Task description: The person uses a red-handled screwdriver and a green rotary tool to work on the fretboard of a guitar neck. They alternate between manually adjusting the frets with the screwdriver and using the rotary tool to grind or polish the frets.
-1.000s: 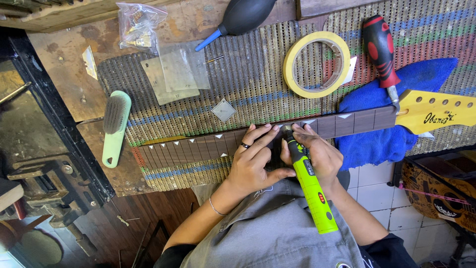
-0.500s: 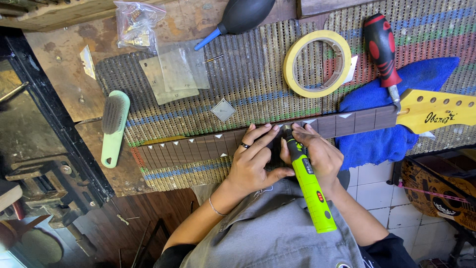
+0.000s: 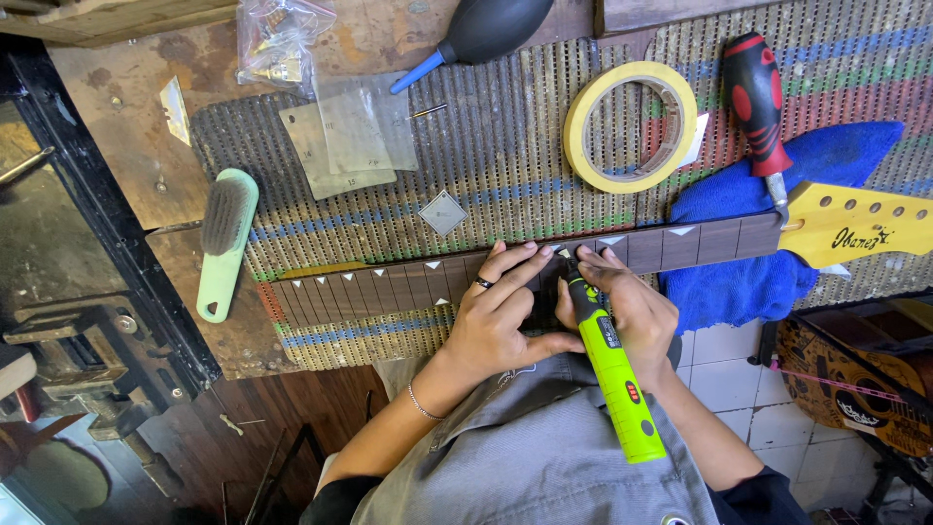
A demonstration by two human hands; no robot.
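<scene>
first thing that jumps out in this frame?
The lime-green rotary tool in the right hand, its tip on the dark guitar neck lying across the striped mat. The left hand braces the neck beside it. A yellow headstock sticks out at right.

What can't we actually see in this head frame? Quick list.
- Tip of the green rotary tool on the guitar neck: hidden by the right hand and the left hand.
- Headstock: cut off by the right edge.
- Blue cloth: partly under the neck.
- Clear bag contents: too small to tell.
- Black air blower: cut by the top edge.
</scene>
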